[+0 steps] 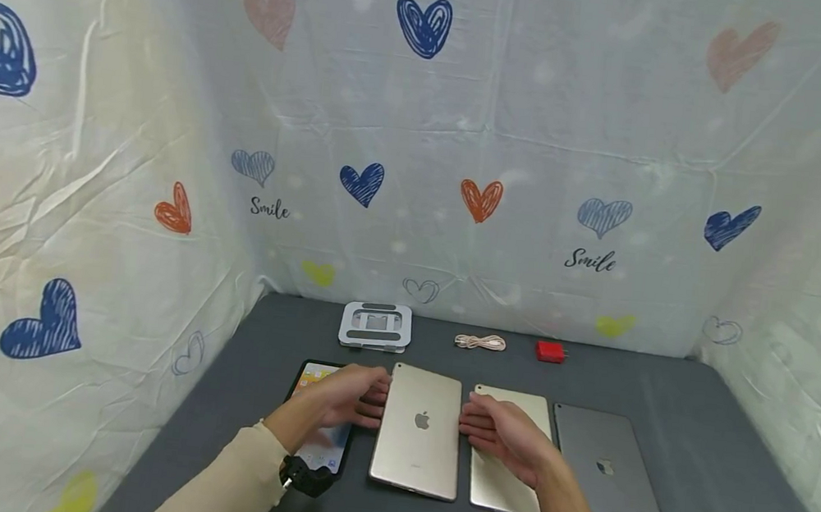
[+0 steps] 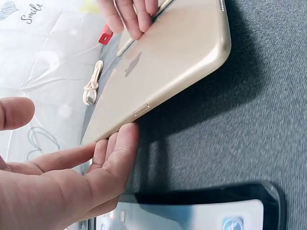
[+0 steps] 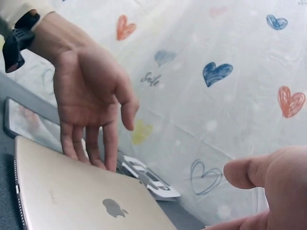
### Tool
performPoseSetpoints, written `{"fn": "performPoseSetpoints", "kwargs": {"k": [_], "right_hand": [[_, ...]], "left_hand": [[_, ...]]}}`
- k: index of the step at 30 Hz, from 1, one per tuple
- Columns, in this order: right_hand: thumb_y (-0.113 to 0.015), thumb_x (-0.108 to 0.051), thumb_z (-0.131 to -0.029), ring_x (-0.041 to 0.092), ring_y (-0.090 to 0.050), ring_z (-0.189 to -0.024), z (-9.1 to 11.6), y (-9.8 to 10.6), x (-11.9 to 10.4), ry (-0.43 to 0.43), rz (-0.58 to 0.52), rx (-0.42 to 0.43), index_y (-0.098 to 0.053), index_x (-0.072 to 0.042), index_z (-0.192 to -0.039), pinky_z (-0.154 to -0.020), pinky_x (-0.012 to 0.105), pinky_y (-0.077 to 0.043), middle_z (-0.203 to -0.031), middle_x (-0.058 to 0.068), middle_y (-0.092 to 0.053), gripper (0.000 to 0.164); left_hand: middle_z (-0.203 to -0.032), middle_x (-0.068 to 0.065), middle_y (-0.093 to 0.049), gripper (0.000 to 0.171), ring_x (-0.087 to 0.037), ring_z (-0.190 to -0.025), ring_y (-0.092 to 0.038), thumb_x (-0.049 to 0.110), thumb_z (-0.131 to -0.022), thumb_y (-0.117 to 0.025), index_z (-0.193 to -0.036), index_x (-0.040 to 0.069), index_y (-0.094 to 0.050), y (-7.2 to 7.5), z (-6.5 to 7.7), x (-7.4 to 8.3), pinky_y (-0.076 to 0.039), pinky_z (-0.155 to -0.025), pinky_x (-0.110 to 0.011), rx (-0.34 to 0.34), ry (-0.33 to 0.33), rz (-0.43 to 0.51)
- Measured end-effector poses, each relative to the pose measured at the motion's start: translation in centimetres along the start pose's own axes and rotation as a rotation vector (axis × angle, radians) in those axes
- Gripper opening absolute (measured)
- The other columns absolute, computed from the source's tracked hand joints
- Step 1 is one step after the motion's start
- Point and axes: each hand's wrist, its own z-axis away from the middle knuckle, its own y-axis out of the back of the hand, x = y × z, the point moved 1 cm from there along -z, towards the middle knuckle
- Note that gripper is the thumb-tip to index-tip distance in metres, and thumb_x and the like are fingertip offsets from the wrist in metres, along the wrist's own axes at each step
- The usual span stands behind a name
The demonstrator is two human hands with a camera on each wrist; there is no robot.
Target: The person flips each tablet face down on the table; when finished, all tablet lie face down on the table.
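A gold tablet (image 1: 416, 446) with an apple logo is held back-side up between my two hands, its near end raised over the table with a shadow underneath in the left wrist view. My left hand (image 1: 352, 399) touches its left edge with the fingertips, close to a small slot, thumb held apart. At the opposite edge are the fingers of my right hand (image 1: 504, 438), fairly straight, with the thumb (image 3: 244, 173) away from the surface. Below my left forearm lies a tablet with a lit screen (image 1: 323, 454). A second gold tablet (image 1: 503, 487) lies partly under my right hand.
A grey tablet (image 1: 611, 481) lies face down at the right. Along the back of the dark table (image 1: 704, 449) are a grey-white folded stand (image 1: 375, 337), a bundled pale cable (image 1: 480, 342) and a red charger plug (image 1: 550, 352). White cloth (image 1: 438, 127) with hearts surrounds the table.
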Motion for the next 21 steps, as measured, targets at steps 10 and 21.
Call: {"fn": "performPoseSetpoints", "kwargs": {"k": [10,21], "right_hand": [[-0.051,-0.041,-0.115,0.049,-0.056,-0.147,0.7,0.2,-0.1,0.009,-0.001,0.046,-0.051,0.018,-0.15,-0.125,0.058,-0.047,-0.152,0.036,-0.059,0.068],[-0.05,-0.046,-0.116,0.049,-0.037,-0.161,0.6,-0.5,-2.8,0.128,-0.074,-0.122,-0.033,0.013,-0.164,-0.132,0.05,-0.039,-0.17,0.035,-0.038,0.078]], "left_hand": [[-0.128,-0.026,-0.058,0.051,-0.035,-0.106,-0.066,0.023,-0.104,-0.06,-0.138,-0.015,-0.055,-0.7,-0.3,-0.6,-0.066,-0.094,-0.05,0.035,0.005,0.002],[-0.16,-0.04,-0.048,0.056,-0.051,-0.148,-0.054,0.022,-0.116,-0.044,-0.154,-0.019,-0.042,6.0,2.7,0.6,-0.055,-0.118,-0.053,-0.072,-0.113,0.057]]}}
